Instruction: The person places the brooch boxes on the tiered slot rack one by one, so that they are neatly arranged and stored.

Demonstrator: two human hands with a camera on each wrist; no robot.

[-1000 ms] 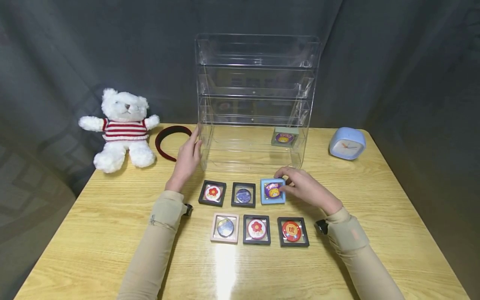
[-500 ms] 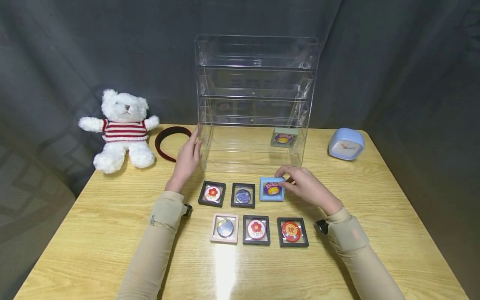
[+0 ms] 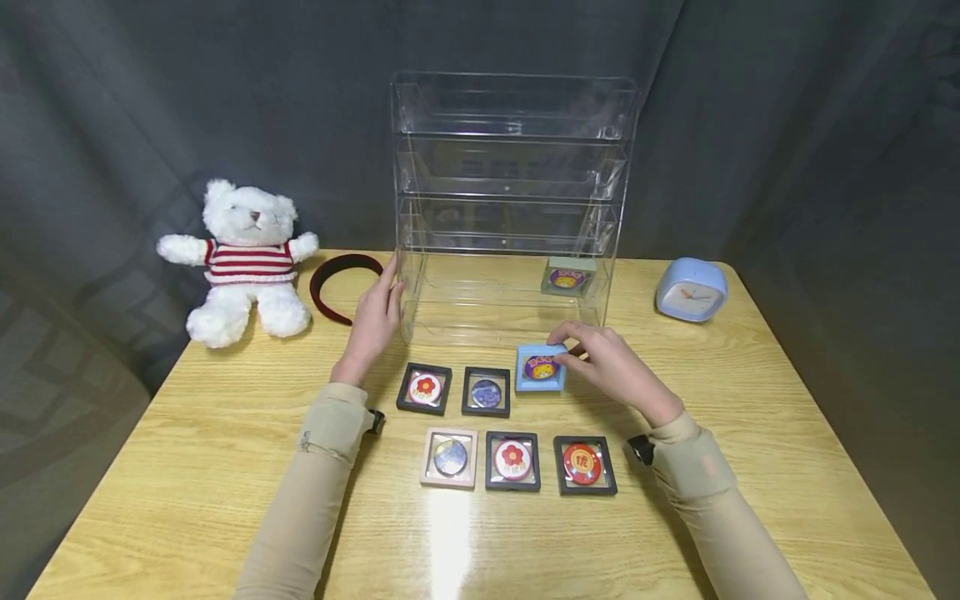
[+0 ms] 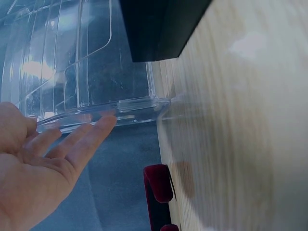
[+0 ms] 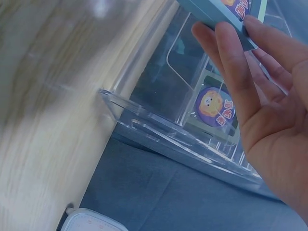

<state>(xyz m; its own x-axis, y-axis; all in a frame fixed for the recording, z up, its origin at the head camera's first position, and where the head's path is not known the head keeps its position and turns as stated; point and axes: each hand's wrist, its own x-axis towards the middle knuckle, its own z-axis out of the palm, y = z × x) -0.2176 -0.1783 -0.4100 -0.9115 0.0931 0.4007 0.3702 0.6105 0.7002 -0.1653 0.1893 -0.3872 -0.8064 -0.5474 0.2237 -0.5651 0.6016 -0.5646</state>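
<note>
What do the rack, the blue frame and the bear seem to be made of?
Rack: clear, glossy, likely plastic; the curtain shows through and edges shine. Blue frame: probably smooth hard plastic, with even colour and crisp edges. Bear: matte plush, apparently, by its fuzzy outline.

Passable gap between rack [image 3: 510,197] and clock [image 3: 692,289]

Teddy bear [image 3: 252,260] left of the rack [image 3: 506,248] — clock [image 3: 692,289] to its right — framed badges [image 3: 512,460] before it
</note>
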